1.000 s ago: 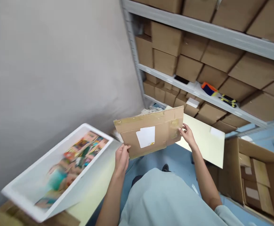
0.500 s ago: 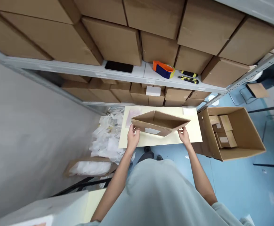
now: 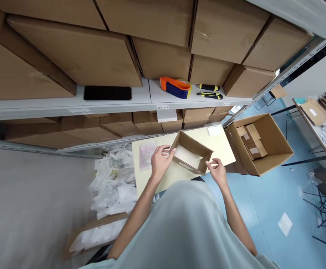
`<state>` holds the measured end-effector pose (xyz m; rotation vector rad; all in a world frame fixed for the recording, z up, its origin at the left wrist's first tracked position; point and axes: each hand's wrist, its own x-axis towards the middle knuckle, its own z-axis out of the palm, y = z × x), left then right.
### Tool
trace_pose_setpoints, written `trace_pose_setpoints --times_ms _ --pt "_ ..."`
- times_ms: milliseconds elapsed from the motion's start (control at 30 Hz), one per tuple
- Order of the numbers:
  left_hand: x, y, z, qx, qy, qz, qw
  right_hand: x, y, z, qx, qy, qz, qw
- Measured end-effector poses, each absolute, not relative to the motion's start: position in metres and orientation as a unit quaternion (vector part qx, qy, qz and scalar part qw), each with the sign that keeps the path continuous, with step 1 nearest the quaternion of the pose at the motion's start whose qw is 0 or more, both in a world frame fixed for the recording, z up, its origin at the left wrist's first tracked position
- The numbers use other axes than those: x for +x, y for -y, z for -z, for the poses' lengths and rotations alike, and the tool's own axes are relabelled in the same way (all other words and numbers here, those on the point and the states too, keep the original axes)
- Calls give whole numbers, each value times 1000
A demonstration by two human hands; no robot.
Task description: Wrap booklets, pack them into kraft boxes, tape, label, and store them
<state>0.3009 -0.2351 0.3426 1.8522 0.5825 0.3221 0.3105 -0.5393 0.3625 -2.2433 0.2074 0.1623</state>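
A small brown cardboard box is opened into a four-sided frame above the pale yellow board; the pale surface shows through it. My left hand grips its left corner between thumb and fingers. At the right corner, my right hand touches the cardboard with its thumb and fingertips, the fingers curled. A pinkish clear packet lies on the board to the left, and a white paper lies at its far right.
A large open carton holding small boxes stands on the right. Above, a shelf bears a black phone, tape dispenser, cutters and cartons. White packing scraps fill the left side.
The box has gone from a flattened, narrow shape to a wide-open one, turned and tilted. My hands have moved closer together, and the view has shifted.
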Motion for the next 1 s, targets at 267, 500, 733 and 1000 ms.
trace_pose_setpoints --times_ms 267,500,733,1000 --pt "302 232 -356 855 -238 -155 434 361 523 -381 -958 -14 -40 284" --pt "272 271 -358 841 -277 -207 416 428 526 -386 -964 120 -49 233" --pt "274 322 -361 852 -297 -157 401 460 524 -376 -936 256 -112 213" --pt "280 319 -343 908 -201 -39 365 475 560 -367 -821 410 -268 292"
